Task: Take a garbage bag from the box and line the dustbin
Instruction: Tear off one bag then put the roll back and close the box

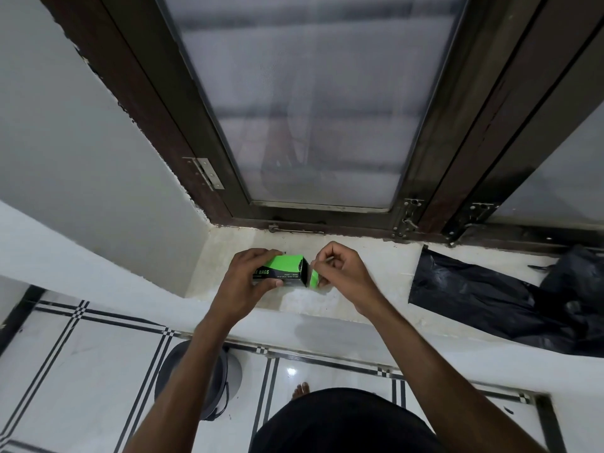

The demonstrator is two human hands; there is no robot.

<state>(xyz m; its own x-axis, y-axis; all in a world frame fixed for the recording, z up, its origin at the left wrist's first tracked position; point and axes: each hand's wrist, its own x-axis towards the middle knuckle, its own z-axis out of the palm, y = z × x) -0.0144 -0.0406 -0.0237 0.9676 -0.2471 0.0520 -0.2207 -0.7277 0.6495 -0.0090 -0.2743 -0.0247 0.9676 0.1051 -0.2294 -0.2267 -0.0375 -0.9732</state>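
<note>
On box point(287, 271), black side: white "BAGS" readable, word before it hidden by left hand point(250, 273) save a final "E". Smaller print beneath too small to read.

The box point(287, 273) in my left grip point(250, 276) is bright green and black; the floor point(98, 371) is white with black checked stripes.

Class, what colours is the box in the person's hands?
Bright green and black box, seen in the head view.
</note>
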